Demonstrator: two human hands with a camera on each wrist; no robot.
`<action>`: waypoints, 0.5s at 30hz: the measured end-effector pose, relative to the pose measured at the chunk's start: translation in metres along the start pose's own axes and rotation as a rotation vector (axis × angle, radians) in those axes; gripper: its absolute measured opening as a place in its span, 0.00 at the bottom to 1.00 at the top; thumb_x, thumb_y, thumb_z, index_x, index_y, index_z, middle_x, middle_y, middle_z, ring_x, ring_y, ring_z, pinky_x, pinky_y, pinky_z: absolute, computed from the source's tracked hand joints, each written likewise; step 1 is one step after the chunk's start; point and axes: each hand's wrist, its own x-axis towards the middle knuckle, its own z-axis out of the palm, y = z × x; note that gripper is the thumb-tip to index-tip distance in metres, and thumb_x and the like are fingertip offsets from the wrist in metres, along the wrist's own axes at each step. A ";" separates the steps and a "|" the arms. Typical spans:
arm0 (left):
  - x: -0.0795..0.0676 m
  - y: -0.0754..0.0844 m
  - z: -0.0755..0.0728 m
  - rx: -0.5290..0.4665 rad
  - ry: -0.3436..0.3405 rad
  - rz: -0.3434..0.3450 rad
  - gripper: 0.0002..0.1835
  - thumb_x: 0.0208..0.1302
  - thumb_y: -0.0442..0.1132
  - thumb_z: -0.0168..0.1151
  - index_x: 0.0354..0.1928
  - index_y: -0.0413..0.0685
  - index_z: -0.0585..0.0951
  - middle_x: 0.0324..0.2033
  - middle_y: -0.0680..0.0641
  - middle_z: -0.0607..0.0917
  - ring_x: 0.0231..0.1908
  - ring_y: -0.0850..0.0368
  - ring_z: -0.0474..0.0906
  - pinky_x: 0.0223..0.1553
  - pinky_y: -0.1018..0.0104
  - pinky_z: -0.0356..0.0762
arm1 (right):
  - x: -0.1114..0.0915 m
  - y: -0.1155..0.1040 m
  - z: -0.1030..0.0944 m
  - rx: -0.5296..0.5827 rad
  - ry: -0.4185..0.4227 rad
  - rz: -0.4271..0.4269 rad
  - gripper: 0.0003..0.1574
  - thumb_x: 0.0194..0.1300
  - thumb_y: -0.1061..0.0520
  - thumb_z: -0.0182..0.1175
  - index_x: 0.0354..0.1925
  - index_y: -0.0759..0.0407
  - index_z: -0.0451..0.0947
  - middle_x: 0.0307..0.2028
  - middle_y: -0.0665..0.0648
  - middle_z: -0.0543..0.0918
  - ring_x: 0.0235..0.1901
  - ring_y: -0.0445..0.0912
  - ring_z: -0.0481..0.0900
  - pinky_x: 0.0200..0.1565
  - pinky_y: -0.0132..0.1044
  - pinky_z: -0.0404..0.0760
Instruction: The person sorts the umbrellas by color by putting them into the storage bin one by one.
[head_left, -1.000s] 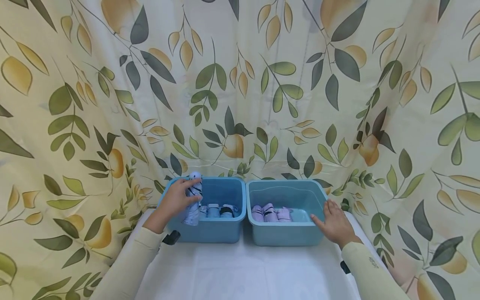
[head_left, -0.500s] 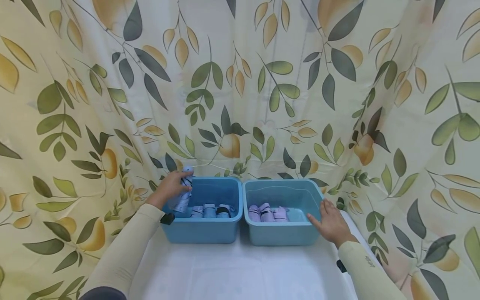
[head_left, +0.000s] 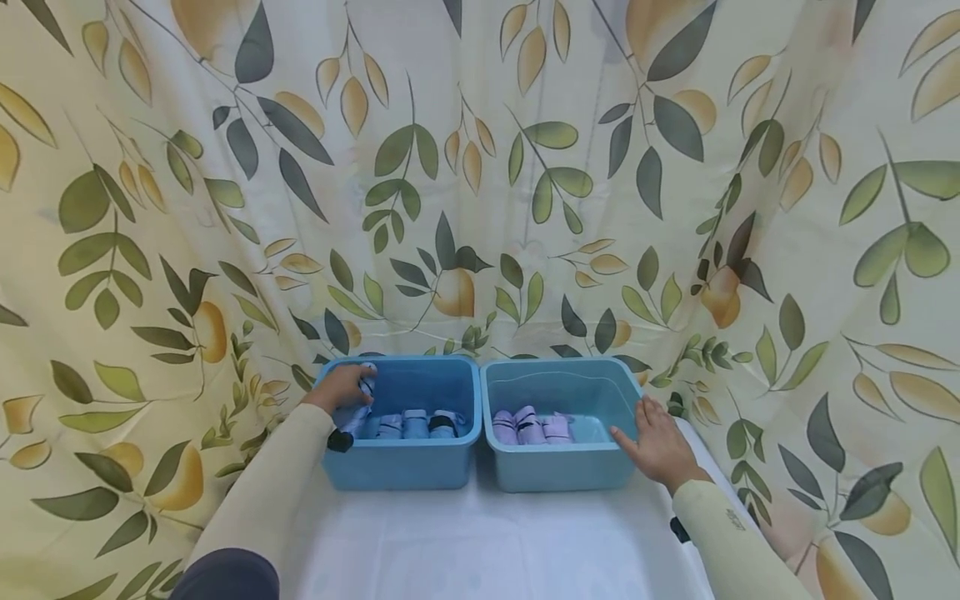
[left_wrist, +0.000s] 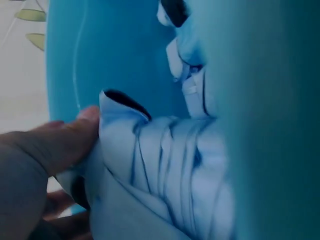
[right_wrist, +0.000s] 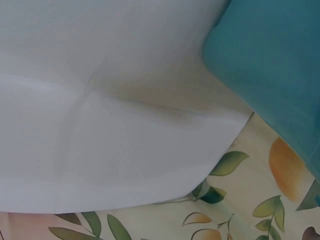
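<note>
My left hand (head_left: 343, 387) reaches into the left end of the darker blue tub (head_left: 397, 467). It grips a pale blue fabric roll (left_wrist: 175, 165), pleated and wrapped, with dark patches; the thumb presses on its near end in the left wrist view. Beside it on the tub floor lie several strapped light-blue rolls (head_left: 415, 424). My right hand (head_left: 662, 442) rests with fingers extended on the right rim of the paler teal tub (head_left: 566, 473). That tub holds lilac rolls (head_left: 529, 426) with dark bands. The right hand is out of the right wrist view.
Both tubs stand side by side, nearly touching, on a white-covered table (head_left: 495, 546). A leaf-and-fruit patterned curtain (head_left: 465, 167) hangs behind them and along both sides. The table's right edge (right_wrist: 220, 170) runs close to the teal tub.
My left hand has moved left and lowered the fabric roll from above the rim into the darker tub. The right hand stays on the teal tub's rim. The head view has shifted slightly.
</note>
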 end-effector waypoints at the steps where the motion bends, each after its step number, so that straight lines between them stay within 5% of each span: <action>1: 0.001 -0.001 0.001 0.002 -0.026 -0.017 0.31 0.55 0.37 0.73 0.62 0.42 0.76 0.56 0.36 0.78 0.55 0.38 0.74 0.53 0.45 0.72 | 0.000 0.001 -0.001 -0.004 0.001 0.001 0.60 0.70 0.30 0.43 0.69 0.83 0.45 0.71 0.79 0.45 0.70 0.70 0.42 0.67 0.62 0.44; 7: 0.009 -0.005 0.008 -0.085 -0.194 -0.174 0.28 0.56 0.35 0.72 0.60 0.43 0.76 0.53 0.39 0.78 0.44 0.46 0.76 0.40 0.54 0.77 | 0.001 0.006 -0.002 -0.013 0.008 0.006 0.62 0.70 0.27 0.41 0.69 0.83 0.46 0.71 0.78 0.45 0.70 0.70 0.42 0.67 0.61 0.43; 15: 0.012 -0.004 0.014 -0.028 -0.233 -0.218 0.22 0.56 0.33 0.72 0.53 0.41 0.78 0.41 0.43 0.80 0.40 0.49 0.76 0.41 0.55 0.76 | 0.000 0.005 0.001 0.006 0.023 0.012 0.60 0.70 0.30 0.45 0.69 0.82 0.47 0.70 0.79 0.46 0.70 0.70 0.44 0.67 0.62 0.45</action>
